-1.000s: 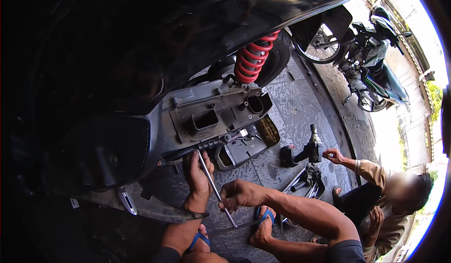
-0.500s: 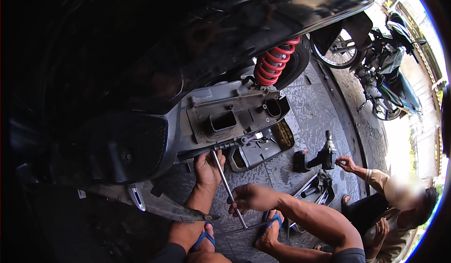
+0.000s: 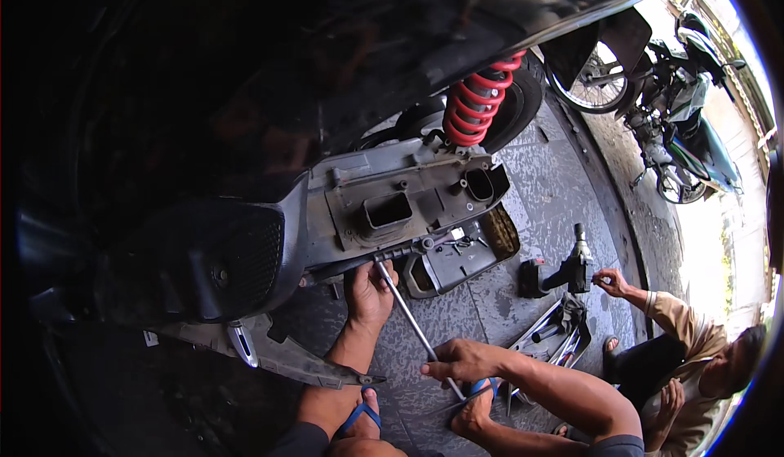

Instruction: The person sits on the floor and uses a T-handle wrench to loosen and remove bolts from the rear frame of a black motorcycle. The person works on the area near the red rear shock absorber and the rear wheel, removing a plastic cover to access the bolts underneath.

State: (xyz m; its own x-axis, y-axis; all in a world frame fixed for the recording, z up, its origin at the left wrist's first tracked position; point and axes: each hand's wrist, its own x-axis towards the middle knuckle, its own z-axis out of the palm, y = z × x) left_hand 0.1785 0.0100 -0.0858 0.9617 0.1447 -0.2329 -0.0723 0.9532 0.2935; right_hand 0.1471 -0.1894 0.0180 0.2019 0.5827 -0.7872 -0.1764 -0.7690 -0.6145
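A scooter leans over me, its grey engine case [image 3: 400, 200] and red shock spring [image 3: 474, 102] facing me. My left hand [image 3: 369, 292] presses up under the lower edge of the case, fingers around the head of a long metal rod tool [image 3: 412, 326]. My right hand [image 3: 459, 361] grips the near end of that rod. The rod runs diagonally from the case down toward my right foot in a blue sandal [image 3: 478, 392].
A removed black cover [image 3: 457, 261] lies on the paving under the case. A black power tool [image 3: 567, 271] stands beyond it, with another person's hand [image 3: 611, 280] beside it. Loose tools [image 3: 555, 338] lie on a tray. Another motorbike [image 3: 682, 122] is parked behind.
The view has shifted, so the scooter and both hands sit further right and higher. My hands keep the same hold on the rod. The other person's hand stays near the power tool.
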